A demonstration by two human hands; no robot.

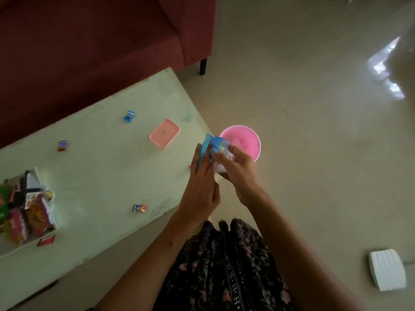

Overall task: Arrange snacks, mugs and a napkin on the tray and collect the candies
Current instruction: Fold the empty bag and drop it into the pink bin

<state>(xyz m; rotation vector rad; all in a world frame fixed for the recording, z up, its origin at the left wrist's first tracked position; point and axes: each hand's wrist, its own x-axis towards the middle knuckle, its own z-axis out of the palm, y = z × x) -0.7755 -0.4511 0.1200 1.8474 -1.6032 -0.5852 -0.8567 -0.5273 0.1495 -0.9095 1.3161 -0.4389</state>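
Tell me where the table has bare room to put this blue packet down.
Free: the wide middle between the pink lid, the red candy and the orange candy. Crowded: the snack pile at the left edge.

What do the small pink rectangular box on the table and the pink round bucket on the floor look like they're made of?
The small pink rectangular box looks like moulded plastic: rounded corners, smooth matt top. The pink round bucket also seems plastic, with a thin rim and an even, slightly glossy wall, though blur leaves it uncertain.
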